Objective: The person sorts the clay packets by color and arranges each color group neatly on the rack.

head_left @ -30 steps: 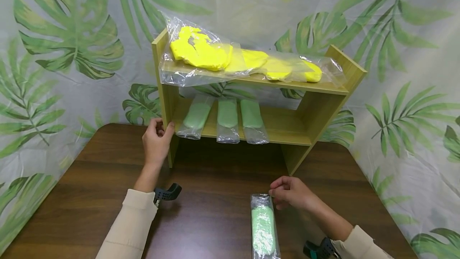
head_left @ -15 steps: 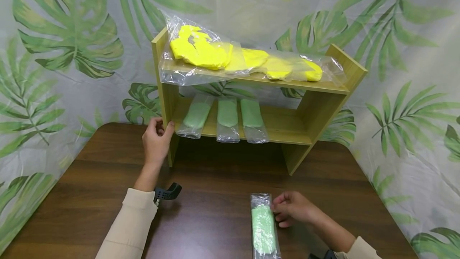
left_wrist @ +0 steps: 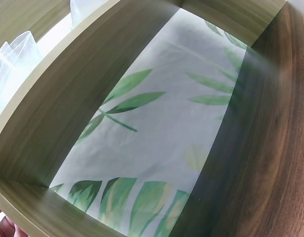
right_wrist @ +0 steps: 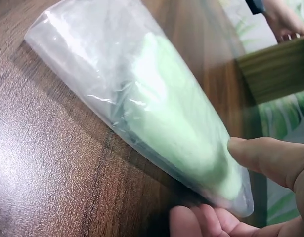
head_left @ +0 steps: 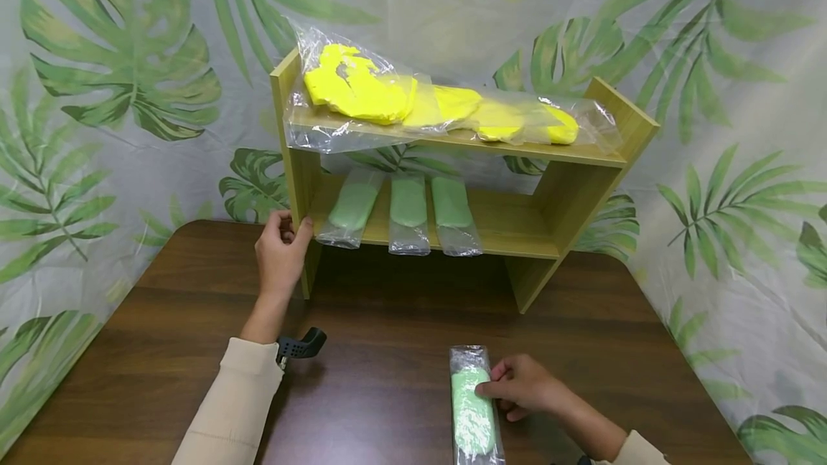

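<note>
My left hand (head_left: 281, 253) grips the left side panel of a small two-tier wooden shelf (head_left: 517, 221), thumb at its front edge. Only a bit of that hand (left_wrist: 6, 229) shows in the left wrist view. On the table, a clear plastic packet with a light green, clay-like slab (head_left: 474, 422) lies lengthwise. My right hand (head_left: 526, 386) pinches its right edge near the far end. The right wrist view has the thumb (right_wrist: 245, 150) on top of the green packet (right_wrist: 176, 113) and the fingers (right_wrist: 211, 219) curled at its edge.
Three similar green packets (head_left: 408, 203) lie side by side on the lower tier, plastic ends overhanging its front. Along the upper tier stretch clear bags of yellow material (head_left: 362, 92). The shelf stands on a dark wood table (head_left: 381, 379) before a leaf-patterned cloth (head_left: 439, 13).
My right hand has slid from the packet's far corner down along its right side, and its thumb now lies on the green part. The left hand has stayed at the shelf's side panel.
</note>
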